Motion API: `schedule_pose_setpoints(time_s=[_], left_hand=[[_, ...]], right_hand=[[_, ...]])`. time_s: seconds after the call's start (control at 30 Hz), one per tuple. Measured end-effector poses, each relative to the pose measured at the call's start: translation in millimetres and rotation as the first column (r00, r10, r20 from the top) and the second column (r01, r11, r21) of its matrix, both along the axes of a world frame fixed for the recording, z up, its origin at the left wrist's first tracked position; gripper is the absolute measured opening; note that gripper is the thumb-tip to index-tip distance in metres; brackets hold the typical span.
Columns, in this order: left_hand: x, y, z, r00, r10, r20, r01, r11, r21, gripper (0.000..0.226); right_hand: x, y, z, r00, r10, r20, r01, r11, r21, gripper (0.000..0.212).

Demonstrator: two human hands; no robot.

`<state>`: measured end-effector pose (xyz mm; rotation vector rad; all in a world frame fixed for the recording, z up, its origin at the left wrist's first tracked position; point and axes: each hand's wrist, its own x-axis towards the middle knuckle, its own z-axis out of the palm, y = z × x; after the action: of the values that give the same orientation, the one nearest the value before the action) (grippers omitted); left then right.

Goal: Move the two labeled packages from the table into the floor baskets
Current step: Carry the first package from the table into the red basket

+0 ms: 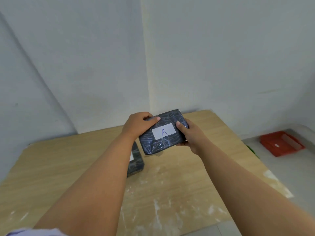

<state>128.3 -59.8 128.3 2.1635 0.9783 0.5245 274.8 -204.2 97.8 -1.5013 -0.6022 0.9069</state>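
Both hands hold a flat rectangular package wrapped in dark, glossy, crinkled plastic film (163, 132), raised above the far middle of the pale wood-grain table (187, 184), near its far edge. The left hand (139, 124) is closed over the package's far left corner, thumb lying across the top face; the right hand (191, 135) is closed on the right short side, thumb on top and fingers curled beneath. The top face is tilted toward the camera and carries a white rounded paper label (164, 131) with a handwritten blue "A". The package's long axis runs left to right, rising slightly toward the right. A second package in the same dark wrinkled film (136, 160) lies flat on the table just nearer and to the left, partly hidden by the left forearm; a strip of white label shows on it, its letter not readable. The table surface is matt, with whitish scuffs and smears toward its near edge. On the grey floor beyond the table's right edge sits a red plastic basket (282, 143), shallow and rectangular.
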Motion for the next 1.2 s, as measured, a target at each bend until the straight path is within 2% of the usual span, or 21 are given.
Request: schedule_pose_setpoints(time_s=[0.27, 0.4, 0.47, 0.6, 0.83, 1.03, 1.2], left_hand=[[118.7, -63.0, -19.5, 0.967, -0.081, 0.242, 0.119, 0.982, -0.147, 0.034], [181.9, -111.1, -34.1, 0.941, -0.081, 0.328, 0.168, 0.955, -0.246, 0.039], [218.9, -137.1, -40.7, 0.934, -0.080, 0.349, 0.204, 0.920, -0.336, 0.044], [294.4, -198.6, -48.6, 0.926, -0.065, 0.373, 0.286, 0.766, -0.576, 0.053], [434.4, -294.0, -59.5, 0.927, -0.093, 0.365, 0.295, 0.782, -0.549, 0.043], [546.5, -358.4, -58.4, 0.919, -0.064, 0.388, 0.278, 0.803, -0.527, 0.039], [629.2, -389.4, -70.8, 0.925, -0.091, 0.368, 0.286, 0.806, -0.519, 0.036]], right_hand=[[92.5, -78.8, -4.5, 0.961, -0.278, -0.005, 0.277, 0.960, -0.032, 0.030], [143.7, -132.7, -7.8, 0.909, -0.415, -0.031, 0.414, 0.909, -0.035, 0.019], [171.6, -161.1, -9.4, 0.880, -0.473, -0.043, 0.472, 0.881, -0.027, 0.013], [228.3, -218.3, -14.0, 0.819, -0.570, -0.067, 0.570, 0.822, -0.014, 0.018], [351.2, -317.8, -9.9, 0.788, -0.610, -0.078, 0.607, 0.792, -0.068, 0.026], [463.1, -385.2, -3.9, 0.815, -0.579, 0.011, 0.577, 0.811, -0.100, 0.026], [543.3, -424.6, -23.2, 0.840, -0.526, 0.133, 0.543, 0.816, -0.200, 0.043]])
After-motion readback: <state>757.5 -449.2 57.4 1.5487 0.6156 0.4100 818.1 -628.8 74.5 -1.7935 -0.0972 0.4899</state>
